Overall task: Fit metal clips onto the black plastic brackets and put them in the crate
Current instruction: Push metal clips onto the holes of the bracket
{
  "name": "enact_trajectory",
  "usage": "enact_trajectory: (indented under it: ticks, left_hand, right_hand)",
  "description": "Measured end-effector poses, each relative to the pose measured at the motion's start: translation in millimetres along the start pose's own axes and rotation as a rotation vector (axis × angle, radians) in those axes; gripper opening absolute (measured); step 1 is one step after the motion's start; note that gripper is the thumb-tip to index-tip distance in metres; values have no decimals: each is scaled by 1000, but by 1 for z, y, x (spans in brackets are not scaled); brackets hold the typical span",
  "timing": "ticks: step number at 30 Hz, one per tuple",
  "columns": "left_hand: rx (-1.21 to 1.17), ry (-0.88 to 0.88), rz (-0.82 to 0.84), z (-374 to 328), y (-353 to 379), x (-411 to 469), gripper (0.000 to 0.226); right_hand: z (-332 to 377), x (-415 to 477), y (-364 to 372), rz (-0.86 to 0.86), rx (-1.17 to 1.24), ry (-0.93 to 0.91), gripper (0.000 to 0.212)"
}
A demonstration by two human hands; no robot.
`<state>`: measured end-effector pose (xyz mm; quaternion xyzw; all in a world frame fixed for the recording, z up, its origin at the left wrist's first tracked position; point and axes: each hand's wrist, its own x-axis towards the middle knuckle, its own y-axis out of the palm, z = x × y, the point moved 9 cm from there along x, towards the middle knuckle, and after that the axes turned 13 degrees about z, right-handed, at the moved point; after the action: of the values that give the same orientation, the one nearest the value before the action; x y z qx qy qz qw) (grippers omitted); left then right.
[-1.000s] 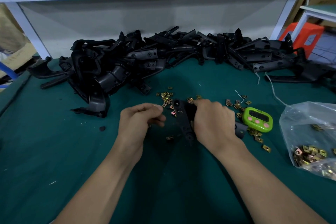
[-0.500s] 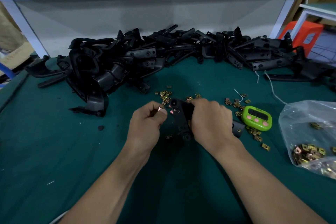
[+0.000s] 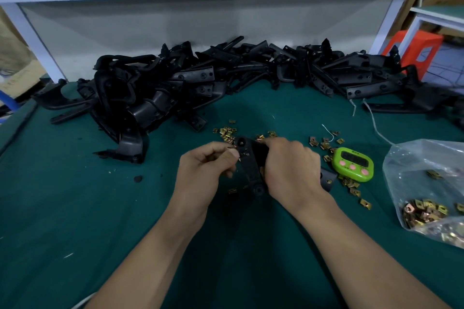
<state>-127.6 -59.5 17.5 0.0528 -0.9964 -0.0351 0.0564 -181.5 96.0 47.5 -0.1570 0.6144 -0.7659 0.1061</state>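
Observation:
My right hand (image 3: 288, 170) grips a black plastic bracket (image 3: 251, 165) just above the green table mat, its long arm pointing toward me. My left hand (image 3: 206, 170) pinches a small brass-coloured metal clip (image 3: 237, 154) between thumb and forefinger, right against the bracket's left edge near its round top end. Loose metal clips (image 3: 227, 132) lie scattered on the mat just beyond both hands. The crate is not in view.
A long heap of black brackets (image 3: 200, 83) fills the back of the table. A green timer (image 3: 352, 163) sits right of my right hand. A clear plastic bag of clips (image 3: 426, 183) lies at the right edge. An orange stool (image 3: 414, 45) stands behind, far right.
My left hand has moved right and up with a clip pinched in it, from apart from the bracket to touching its left edge. My right hand keeps hold of the bracket.

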Motion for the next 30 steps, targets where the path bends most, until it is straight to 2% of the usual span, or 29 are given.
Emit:
enact_trajectory:
  ticks: [4, 10, 17, 24, 30]
  left_hand:
    - [-136, -78, 47, 3, 4, -2, 21]
    - [-126, -127, 98, 6, 4, -3, 18]
    - [65, -67, 113, 2, 0, -2, 20]
    - [369, -14, 153, -7, -9, 1, 25]
    - [311, -15, 237, -8, 1, 0, 28]
  right_hand:
    - [-3, 0, -1, -9, 12, 9, 26]
    - [-3, 0, -2, -8, -7, 23, 27]
    - [0, 2, -7, -66, -102, 11, 23]
    - [2, 3, -1, -29, -117, -12, 21]
    - [13, 0, 1, -1, -139, -70, 22]
